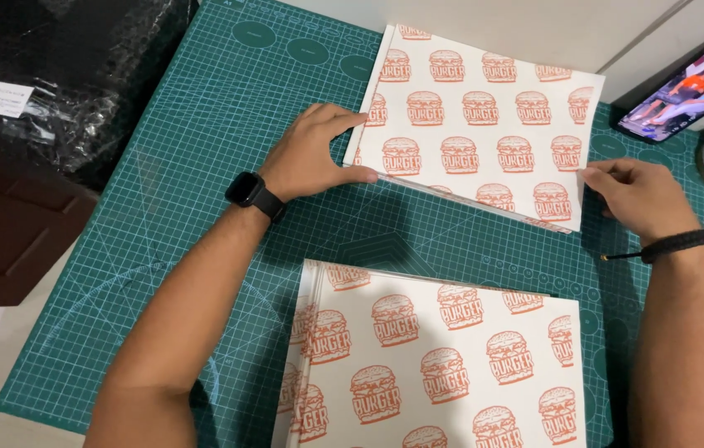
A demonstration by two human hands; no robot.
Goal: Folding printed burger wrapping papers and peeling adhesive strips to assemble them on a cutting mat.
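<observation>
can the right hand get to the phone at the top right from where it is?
Probably yes. The right hand rests on the printed paper sheet's right edge, and the phone lies just beyond it at the cutting mat's corner, with nothing between them.

Two stacks of burger-printed paper sheets are counted: a far stack point(484, 124) and a near stack point(443, 365). One green cutting mat point(202, 166) is seen beneath them. Two hands are counted, a left hand point(314, 153) and a right hand point(638, 195). One smartwatch point(250, 192) is noted, one dark bracelet point(675, 243), one phone point(692, 83), and one black plastic bag point(61, 75).
</observation>
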